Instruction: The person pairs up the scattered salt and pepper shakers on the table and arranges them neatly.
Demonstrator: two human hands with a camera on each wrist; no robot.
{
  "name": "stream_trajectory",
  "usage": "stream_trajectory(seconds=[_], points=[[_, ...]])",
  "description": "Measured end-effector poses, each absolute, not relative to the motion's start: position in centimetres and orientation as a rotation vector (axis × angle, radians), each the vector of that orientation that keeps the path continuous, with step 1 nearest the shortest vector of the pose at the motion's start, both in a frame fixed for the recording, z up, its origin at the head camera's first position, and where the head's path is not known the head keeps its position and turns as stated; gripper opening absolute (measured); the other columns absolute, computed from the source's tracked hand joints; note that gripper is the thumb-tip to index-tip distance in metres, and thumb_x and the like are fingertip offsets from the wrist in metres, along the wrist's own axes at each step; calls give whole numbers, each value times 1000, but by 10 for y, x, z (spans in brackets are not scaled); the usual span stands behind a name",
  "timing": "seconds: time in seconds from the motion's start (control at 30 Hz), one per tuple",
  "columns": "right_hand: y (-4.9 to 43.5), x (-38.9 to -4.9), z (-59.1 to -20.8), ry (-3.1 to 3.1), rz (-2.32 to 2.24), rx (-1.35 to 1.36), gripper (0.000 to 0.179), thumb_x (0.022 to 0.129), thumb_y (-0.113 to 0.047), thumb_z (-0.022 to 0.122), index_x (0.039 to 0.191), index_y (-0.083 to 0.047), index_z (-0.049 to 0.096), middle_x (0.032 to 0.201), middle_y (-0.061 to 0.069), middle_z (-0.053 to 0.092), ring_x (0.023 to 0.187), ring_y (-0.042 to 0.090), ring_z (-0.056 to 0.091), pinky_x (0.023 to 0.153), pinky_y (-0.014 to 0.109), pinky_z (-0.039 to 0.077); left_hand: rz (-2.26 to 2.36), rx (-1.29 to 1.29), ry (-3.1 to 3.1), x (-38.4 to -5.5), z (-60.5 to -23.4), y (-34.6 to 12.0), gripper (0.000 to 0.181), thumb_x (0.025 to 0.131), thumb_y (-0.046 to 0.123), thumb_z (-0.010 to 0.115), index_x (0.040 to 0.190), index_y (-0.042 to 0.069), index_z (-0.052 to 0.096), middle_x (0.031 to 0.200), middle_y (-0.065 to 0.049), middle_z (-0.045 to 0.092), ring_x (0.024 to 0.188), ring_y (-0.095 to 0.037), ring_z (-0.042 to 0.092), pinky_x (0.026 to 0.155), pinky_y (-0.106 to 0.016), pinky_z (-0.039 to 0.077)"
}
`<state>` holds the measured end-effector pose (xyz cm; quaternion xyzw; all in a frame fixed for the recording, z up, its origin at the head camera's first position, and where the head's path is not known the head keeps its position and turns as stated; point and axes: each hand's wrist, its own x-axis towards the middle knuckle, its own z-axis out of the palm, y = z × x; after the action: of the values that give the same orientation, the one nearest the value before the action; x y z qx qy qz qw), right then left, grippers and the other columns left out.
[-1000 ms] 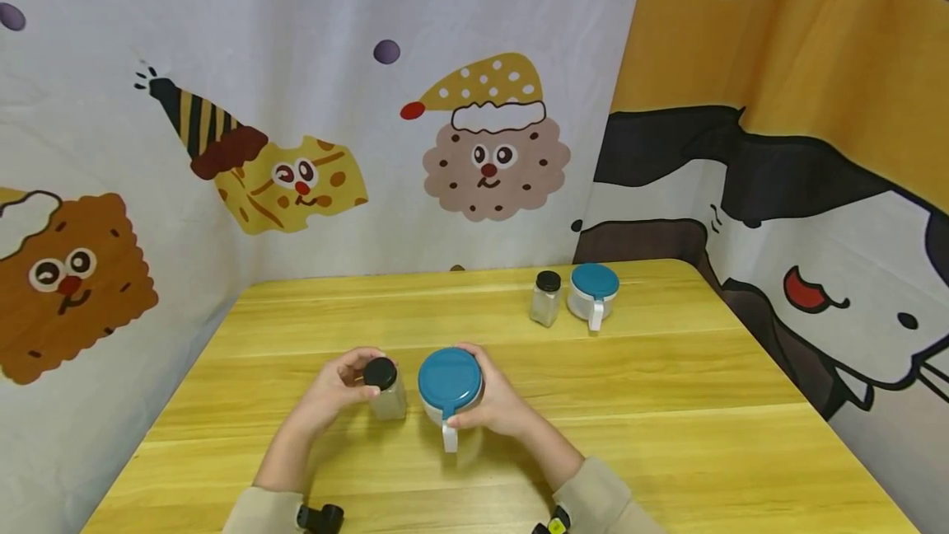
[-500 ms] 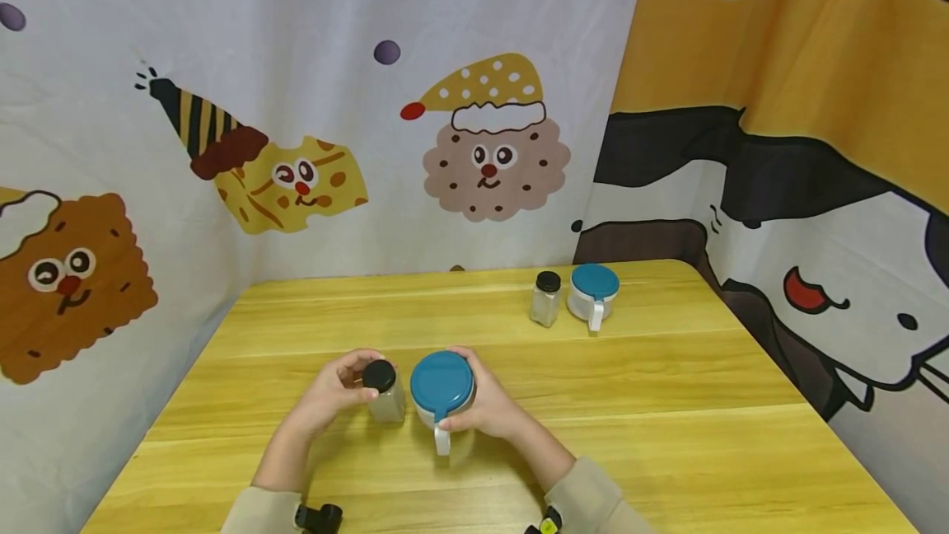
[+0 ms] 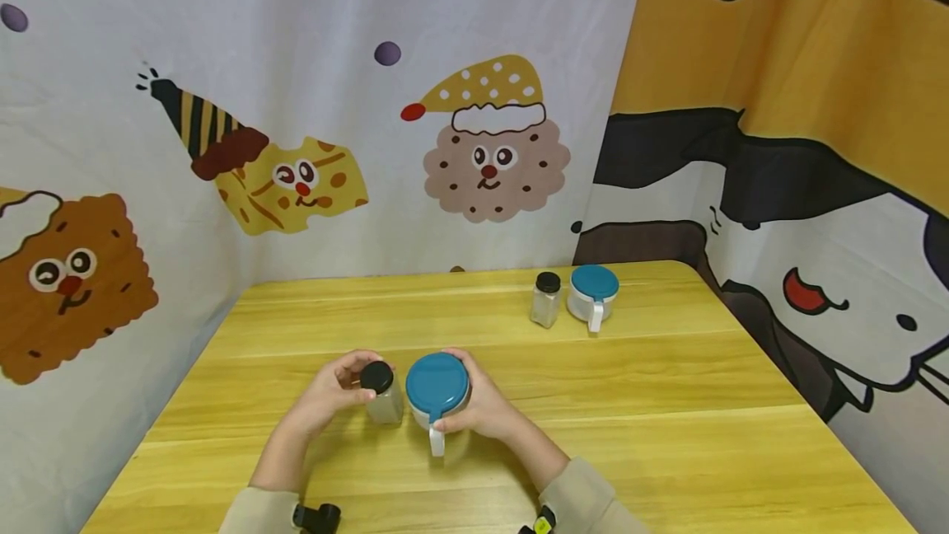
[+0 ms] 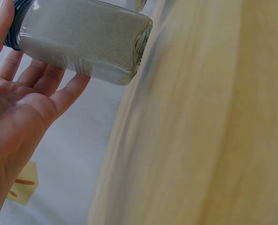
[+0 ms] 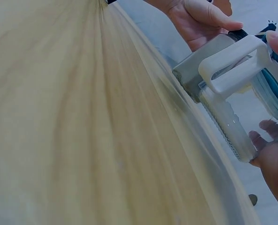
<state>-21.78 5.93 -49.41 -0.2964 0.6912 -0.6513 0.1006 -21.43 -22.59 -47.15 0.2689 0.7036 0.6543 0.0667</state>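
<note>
My left hand (image 3: 326, 392) grips a small glass spice jar (image 3: 385, 407) by its black lid and upper side. Through its glass, the left wrist view shows a pale grey powder filling the jar (image 4: 85, 40), with fingers behind it. Just to the right, my right hand (image 3: 485, 404) holds a round seasoning pot (image 3: 437, 383) with a blue lid. Its fingers wrap the far side and the thumb lies by the lid's tab, above the white handle (image 5: 237, 58). Both vessels stand upright, side by side, close over the table.
Toward the back right of the wooden table (image 3: 667, 402) stand a second black-lidded glass jar (image 3: 545, 301) and a second blue-lidded pot (image 3: 594, 297), side by side. A printed cartoon curtain (image 3: 311, 39) hangs right behind the table's far edge.
My right hand has brought the blue-lidded pot leftward and slightly nearer to me, narrowing the space to the spice jar. The left hand and its jar have barely shifted.
</note>
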Motion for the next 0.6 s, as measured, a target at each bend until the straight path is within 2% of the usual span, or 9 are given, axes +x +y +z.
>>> stream_trajectory(seconds=[0.1,0.3,0.47,0.6], points=[[58,-219,-495,2029,-1931,-882,101,66,-11,89,145,-3,26,134,11,48,119,25,50,101,41,36,1967,801,2119,-214,-472,-227,40,85,-7,66,121,-8,51,118,-10,64,101,-23,59,83,-33,48],[58,-216,-490,2012,-1914,-870,103,66,-13,89,145,1,24,134,14,48,119,26,50,101,40,35,1960,789,2124,-214,-472,-227,40,84,-6,67,120,-8,52,117,-10,64,102,-23,59,85,-33,47],[58,-217,-490,2020,-1906,-867,103,66,-18,89,145,-1,25,133,13,48,119,25,50,101,40,35,1987,778,2076,-213,-471,-227,43,84,-6,67,123,-10,49,119,-9,63,105,-23,60,85,-32,48],[58,-220,-497,2029,-1911,-849,101,66,-13,89,145,-5,27,133,11,49,119,24,50,102,40,35,1966,785,2105,-214,-471,-227,41,84,-6,68,121,-8,51,118,-11,63,103,-23,60,84,-32,48]])
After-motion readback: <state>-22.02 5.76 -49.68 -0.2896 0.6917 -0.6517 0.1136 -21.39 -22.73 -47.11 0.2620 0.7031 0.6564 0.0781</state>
